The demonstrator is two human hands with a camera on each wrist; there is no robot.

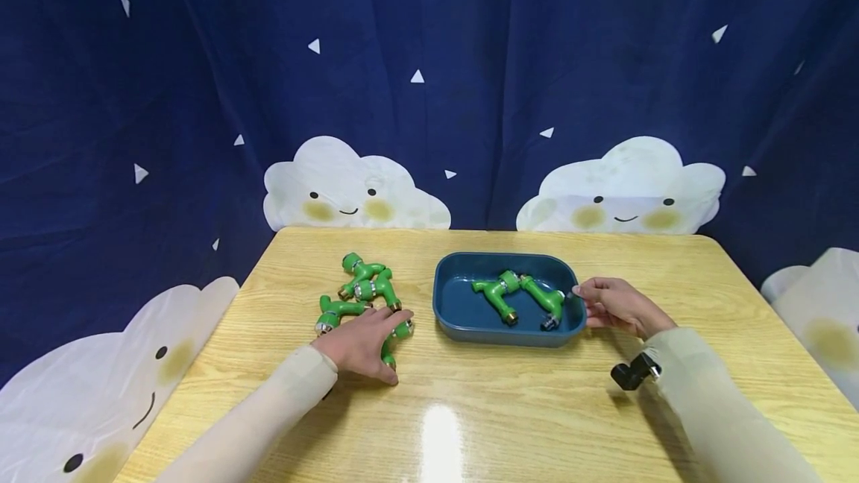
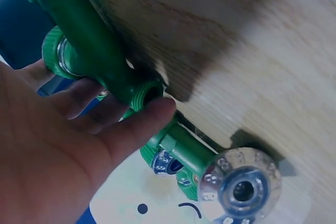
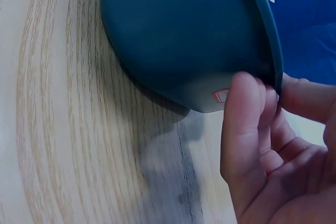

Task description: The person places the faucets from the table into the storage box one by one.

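Note:
In the head view my left hand (image 1: 365,341) is spread over a green plastic tap (image 1: 388,352), thumb on the near side and fingers on the far side. The left wrist view shows this tap (image 2: 92,40) beside the left hand (image 2: 58,140), the thumb close to its threaded end. Whether the fingers touch it is hard to tell. At the right end of a dark blue tray (image 1: 510,336), my right hand (image 1: 617,304) pinches the rim between thumb and fingers. Two green taps, one near the tray's middle (image 1: 498,297) and one on its right (image 1: 545,300), lie inside the tray.
Several more green taps (image 1: 379,288) lie on the left of the wooden table (image 1: 503,408), behind the left hand. A dark blue curtain (image 1: 456,95) with white cloud shapes (image 1: 624,185) hangs behind the table. A black camera piece (image 1: 634,371) sits at the right wrist.

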